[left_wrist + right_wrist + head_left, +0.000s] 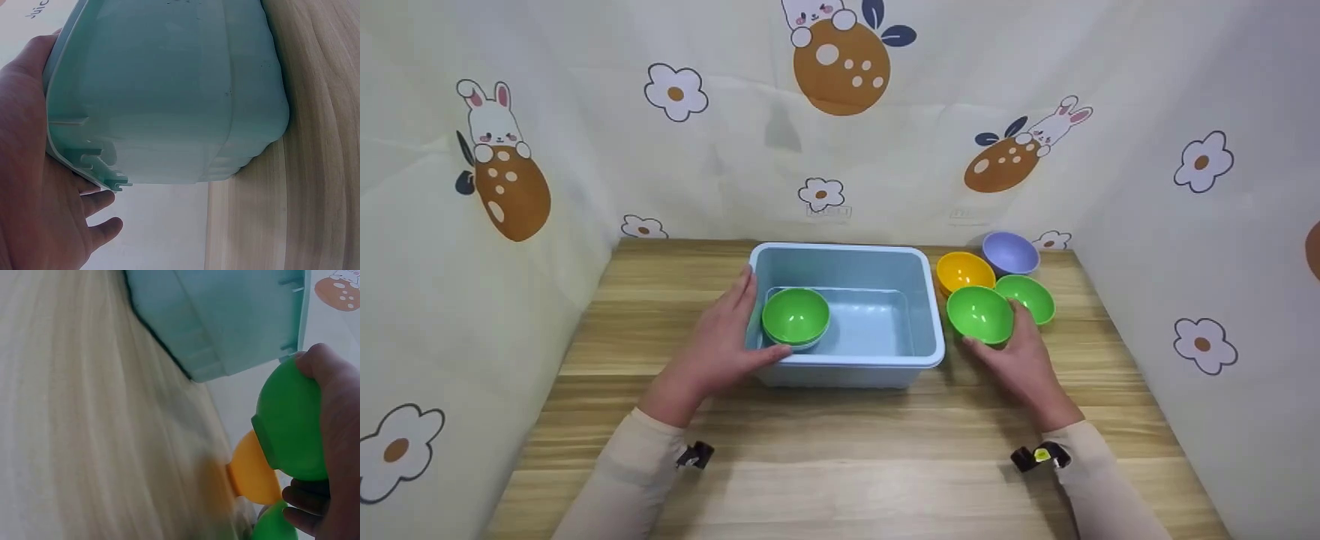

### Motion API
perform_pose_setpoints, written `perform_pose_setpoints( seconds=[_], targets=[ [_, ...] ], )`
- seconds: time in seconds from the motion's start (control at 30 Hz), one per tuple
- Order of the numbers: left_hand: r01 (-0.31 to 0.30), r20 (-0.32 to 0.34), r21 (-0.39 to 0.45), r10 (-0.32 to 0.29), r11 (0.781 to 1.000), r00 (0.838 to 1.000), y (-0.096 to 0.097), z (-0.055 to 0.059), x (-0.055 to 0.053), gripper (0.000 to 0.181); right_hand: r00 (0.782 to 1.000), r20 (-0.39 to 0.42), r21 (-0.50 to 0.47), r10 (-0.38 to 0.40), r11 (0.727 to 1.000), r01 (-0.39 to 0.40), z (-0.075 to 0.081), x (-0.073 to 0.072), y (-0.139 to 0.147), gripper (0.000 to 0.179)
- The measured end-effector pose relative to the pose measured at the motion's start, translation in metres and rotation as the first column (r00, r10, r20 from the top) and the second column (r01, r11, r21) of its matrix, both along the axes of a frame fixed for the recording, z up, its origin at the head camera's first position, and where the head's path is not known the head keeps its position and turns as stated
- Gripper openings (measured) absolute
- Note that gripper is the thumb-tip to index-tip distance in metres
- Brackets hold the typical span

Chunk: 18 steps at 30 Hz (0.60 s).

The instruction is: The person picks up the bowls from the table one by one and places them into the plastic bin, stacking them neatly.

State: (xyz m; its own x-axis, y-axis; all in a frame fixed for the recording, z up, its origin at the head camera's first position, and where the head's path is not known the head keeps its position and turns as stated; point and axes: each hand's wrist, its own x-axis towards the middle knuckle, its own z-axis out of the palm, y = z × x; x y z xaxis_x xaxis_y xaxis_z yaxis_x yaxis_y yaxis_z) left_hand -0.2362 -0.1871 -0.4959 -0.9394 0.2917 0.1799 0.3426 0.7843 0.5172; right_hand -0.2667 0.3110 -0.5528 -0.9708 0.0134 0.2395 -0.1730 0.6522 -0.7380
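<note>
A light blue plastic bin (847, 360) stands on the wooden table. My left hand (720, 330) rests at its near left corner, thumb over the near rim and fingers loosely extended along the left side; the left wrist view shows these fingers (104, 230) past the rim. Inside the bin, at the left, a green bowl (795, 315) sits on a paler one. To the right of the bin, my right hand (1020, 360) pinches a green bowl (979, 313) by its edge, tilted, thumb at one side and fingers at the other. In the right wrist view that bowl is lifted off the table.
Beyond the held bowl are an orange bowl (964, 268), a purple bowl (1010, 253) and another green bowl (1031, 298), close together at the table's back right. Patterned cloth walls (720, 165) enclose the wooden table (840, 465) at back and sides.
</note>
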Motion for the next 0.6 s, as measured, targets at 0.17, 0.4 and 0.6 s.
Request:
perform_pose_setpoints(
  seconds=[0.17, 0.4, 0.6],
  targets=[
    [0.001, -0.005, -0.004, -0.001, 1.0, 1.0, 0.0, -0.001, 0.0, 0.134, 1.0, 0.026, -0.008, 0.004, 1.0, -0.004, 0.01, -0.001, 0.002, 0.108],
    [0.003, -0.009, -0.01, -0.003, 1.0, 1.0, 0.0, -0.002, -0.001, 0.133, 0.999, 0.0, -0.026, 0.036, 0.999, -0.036, 0.029, -0.002, 0.005, 0.103],
    [0.001, 0.006, -0.008, -0.001, 1.0, 1.0, 0.0, -0.001, 0.0, 0.135, 0.999, -0.027, -0.017, 0.045, 0.999, -0.046, 0.04, -0.001, 0.005, 0.103]
  ],
)
